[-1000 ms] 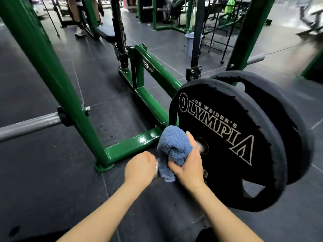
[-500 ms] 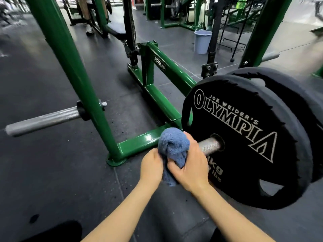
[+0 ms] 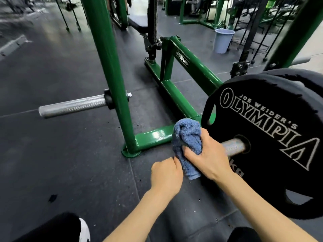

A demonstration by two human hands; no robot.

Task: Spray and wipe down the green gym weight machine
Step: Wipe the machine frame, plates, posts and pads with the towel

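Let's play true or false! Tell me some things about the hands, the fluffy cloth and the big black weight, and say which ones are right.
1. The cloth is blue. True.
2. The right hand grips the cloth around the metal bar. True.
3. The black weight plate lies flat on the floor. False: it stands upright on the bar.
4. The left hand holds a spray bottle. False: no bottle shows; its fingers are curled at the cloth's lower edge.
5. A pale blue bin stands in the background. True.
6. The machine frame is red. False: it is green.
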